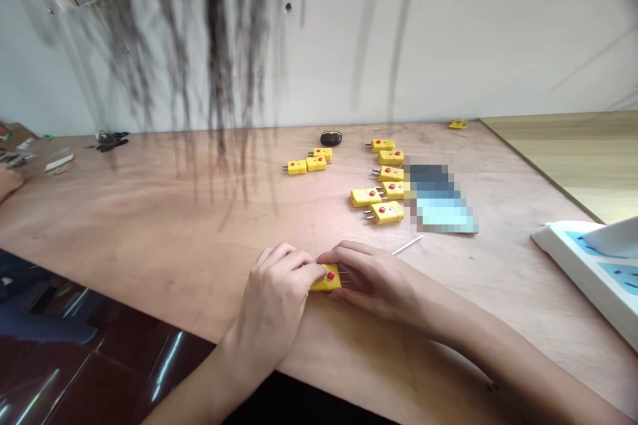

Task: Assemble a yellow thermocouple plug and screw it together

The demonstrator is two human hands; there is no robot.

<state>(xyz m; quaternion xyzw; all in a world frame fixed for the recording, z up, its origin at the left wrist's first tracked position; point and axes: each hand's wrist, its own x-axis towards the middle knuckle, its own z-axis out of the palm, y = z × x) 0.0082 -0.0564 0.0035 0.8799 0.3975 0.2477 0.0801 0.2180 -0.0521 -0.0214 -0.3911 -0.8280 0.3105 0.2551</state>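
Observation:
Near the table's front edge, my left hand (276, 292) and my right hand (373, 275) meet around a yellow plug (326, 279) with a red button. My left fingers close over its left end and partly cover it. The plug's two metal prongs point right, between the curved thumb and fingers of my right hand, which grip its right end. Just beyond lie several like yellow plugs (389, 213), and a smaller group of them (297, 167) lies further back. A thin white stick (409, 244) rests beside my right hand.
A blurred-out flat rectangle (438, 199) lies right of the plugs. Behind stands a small black case (331, 139). A white power strip (563, 239) sits at the right. Black cable (112, 140) lies at the back left; part of another person's arm (8, 180) shows there.

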